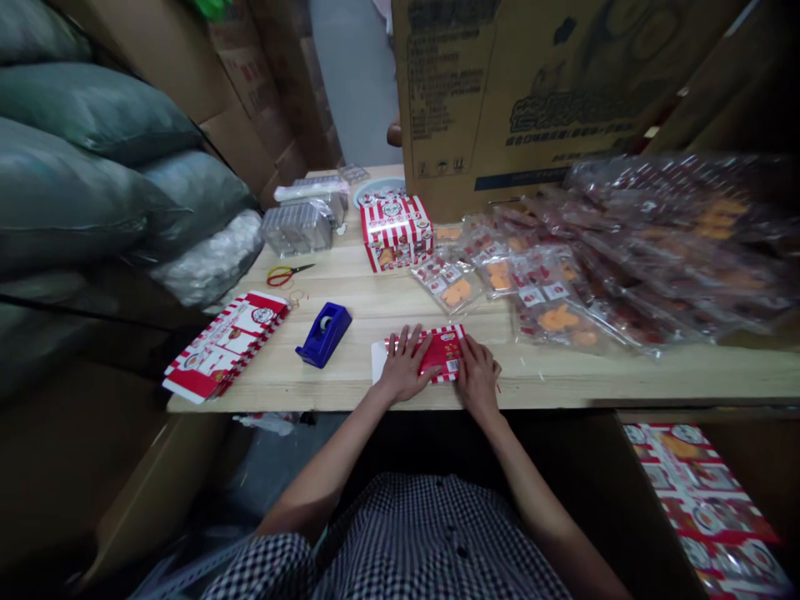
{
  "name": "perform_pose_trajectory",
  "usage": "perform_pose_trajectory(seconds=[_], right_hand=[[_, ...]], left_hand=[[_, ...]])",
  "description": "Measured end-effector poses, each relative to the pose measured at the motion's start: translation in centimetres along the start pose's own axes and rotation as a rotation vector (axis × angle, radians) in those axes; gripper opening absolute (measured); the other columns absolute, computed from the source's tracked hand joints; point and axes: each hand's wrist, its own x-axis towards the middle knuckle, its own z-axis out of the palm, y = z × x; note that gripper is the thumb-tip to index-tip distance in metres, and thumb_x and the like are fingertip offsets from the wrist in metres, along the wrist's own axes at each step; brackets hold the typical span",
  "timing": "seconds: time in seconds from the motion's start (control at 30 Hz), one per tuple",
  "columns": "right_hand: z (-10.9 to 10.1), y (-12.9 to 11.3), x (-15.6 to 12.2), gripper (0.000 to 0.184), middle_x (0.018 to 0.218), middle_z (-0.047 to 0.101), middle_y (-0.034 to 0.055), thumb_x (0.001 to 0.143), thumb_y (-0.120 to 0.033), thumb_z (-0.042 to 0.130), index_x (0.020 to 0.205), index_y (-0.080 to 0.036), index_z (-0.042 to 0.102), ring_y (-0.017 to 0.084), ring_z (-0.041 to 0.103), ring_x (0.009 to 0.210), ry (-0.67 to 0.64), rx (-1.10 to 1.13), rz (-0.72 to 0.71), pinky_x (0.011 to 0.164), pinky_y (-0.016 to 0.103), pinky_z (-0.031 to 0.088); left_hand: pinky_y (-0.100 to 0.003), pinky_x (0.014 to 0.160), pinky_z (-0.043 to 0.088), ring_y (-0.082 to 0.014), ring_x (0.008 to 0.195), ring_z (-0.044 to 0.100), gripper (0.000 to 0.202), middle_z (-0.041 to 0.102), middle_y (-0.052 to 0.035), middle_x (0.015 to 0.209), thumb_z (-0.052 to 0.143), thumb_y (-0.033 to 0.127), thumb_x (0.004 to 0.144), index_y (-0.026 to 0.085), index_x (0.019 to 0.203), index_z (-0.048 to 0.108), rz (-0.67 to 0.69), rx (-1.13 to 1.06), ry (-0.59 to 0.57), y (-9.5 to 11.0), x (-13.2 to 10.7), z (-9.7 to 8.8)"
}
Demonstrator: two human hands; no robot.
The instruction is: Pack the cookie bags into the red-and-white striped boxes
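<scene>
A flat red-and-white striped carton (445, 352) lies near the front edge of the wooden table, a white flap sticking out at its left. Spread across its left part, my left hand (405, 367) presses down with fingers apart. My right hand (478, 377) has its fingers bent around the carton's right end. To the left stands a blue tape dispenser (323, 333). Behind the hands is a folded-up striped box (397, 233). Clear packets (453, 285) with orange pieces lie just beyond my right hand.
Flattened striped cartons (228, 346) are stacked at the table's left edge, near scissors (288, 273). Wrapped grey trays (298, 227) sit farther back. A big cardboard box (500, 100) stands behind, and a heap of packets (675, 250) covers the right. More printed cartons (706, 508) lie below, at right.
</scene>
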Motion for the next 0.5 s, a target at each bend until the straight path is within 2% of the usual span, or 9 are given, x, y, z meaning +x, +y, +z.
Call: perform_pose_trajectory(seconds=[0.07, 0.13, 0.2, 0.27, 0.33, 0.4, 0.43, 0.5], right_hand=[[0.2, 0.1, -0.1, 0.046, 0.144, 0.053, 0.014, 0.097, -0.022, 0.039, 0.14, -0.021, 0.053, 0.031, 0.045, 0.124, -0.012, -0.048, -0.038, 0.097, 0.054, 0.039], [0.5, 0.1, -0.2, 0.045, 0.144, 0.054, 0.0135, 0.097, -0.023, 0.039, 0.141, -0.022, 0.052, 0.031, 0.046, 0.123, 0.012, -0.051, -0.038, 0.096, 0.054, 0.04], [0.8, 0.1, -0.3, 0.045, 0.144, 0.054, 0.0126, 0.098, -0.023, 0.039, 0.142, -0.024, 0.051, 0.03, 0.048, 0.122, 0.049, -0.031, -0.036, 0.097, 0.054, 0.04], [1.2, 0.1, -0.5, 0.045, 0.144, 0.054, 0.0127, 0.099, -0.024, 0.04, 0.143, -0.026, 0.049, 0.03, 0.048, 0.124, 0.077, -0.003, -0.031, 0.098, 0.054, 0.04], [1.4, 0.3, -0.6, 0.045, 0.145, 0.052, 0.0144, 0.1, -0.026, 0.041, 0.144, -0.025, 0.049, 0.031, 0.046, 0.129, 0.088, 0.027, -0.017, 0.101, 0.056, 0.039], [1.4, 0.6, -0.6, 0.045, 0.145, 0.051, 0.0162, 0.099, -0.031, 0.044, 0.143, -0.023, 0.049, 0.032, 0.044, 0.134, 0.092, 0.07, 0.007, 0.103, 0.058, 0.038], [1.3, 0.9, -0.5, 0.045, 0.146, 0.05, 0.0166, 0.099, -0.033, 0.045, 0.143, -0.022, 0.05, 0.032, 0.043, 0.135, 0.096, 0.103, 0.024, 0.105, 0.059, 0.037], [0.6, 1.3, -0.2, 0.044, 0.145, 0.052, 0.0166, 0.098, -0.036, 0.048, 0.139, -0.021, 0.054, 0.032, 0.044, 0.135, 0.113, 0.204, 0.065, 0.107, 0.06, 0.035]], left_hand=[[-0.058, 0.121, 0.001, -0.0345, 0.153, 0.004, 0.074, 0.016, -0.008, 0.166, 0.042, 0.061, 0.093, 0.027, 0.157, 0.025, -0.008, -0.03, -0.018, -0.1, 0.3, -0.8], [-0.06, 0.12, 0.006, -0.036, 0.152, 0.012, 0.071, 0.025, -0.0097, 0.164, 0.041, 0.061, 0.094, 0.027, 0.155, 0.029, -0.055, -0.083, -0.021, -0.2, 1.8, -2.0], [-0.06, 0.119, 0.01, -0.0374, 0.15, 0.019, 0.073, 0.029, -0.015, 0.162, 0.043, 0.059, 0.093, 0.023, 0.155, 0.029, -0.133, -0.121, 0.032, 0.0, 4.5, -3.3], [-0.059, 0.119, 0.012, -0.0385, 0.151, 0.017, 0.086, 0.022, -0.0216, 0.162, 0.051, 0.06, 0.089, 0.014, 0.156, 0.022, -0.177, -0.131, 0.084, 0.9, 8.1, -4.0], [-0.058, 0.119, 0.014, -0.0398, 0.152, 0.009, 0.104, 0.012, -0.0244, 0.164, 0.06, 0.063, 0.081, 0.01, 0.157, 0.013, -0.15, -0.13, 0.034, 2.3, 11.7, -3.9], [-0.059, 0.117, 0.02, -0.0421, 0.151, 0.007, 0.112, 0.008, -0.0251, 0.164, 0.066, 0.063, 0.076, 0.01, 0.157, 0.01, -0.128, -0.09, -0.042, 3.8, 14.7, -3.1], [-0.059, 0.115, 0.025, -0.0429, 0.151, 0.011, 0.109, 0.011, -0.0258, 0.163, 0.067, 0.061, 0.077, 0.011, 0.157, 0.012, -0.131, -0.059, -0.058, 4.4, 15.8, -2.6], [-0.055, 0.109, 0.036, -0.0414, 0.146, 0.029, 0.085, 0.029, -0.0276, 0.157, 0.061, 0.049, 0.085, 0.01, 0.152, 0.027, -0.145, -0.006, -0.06, 5.0, 17.2, -1.8]])
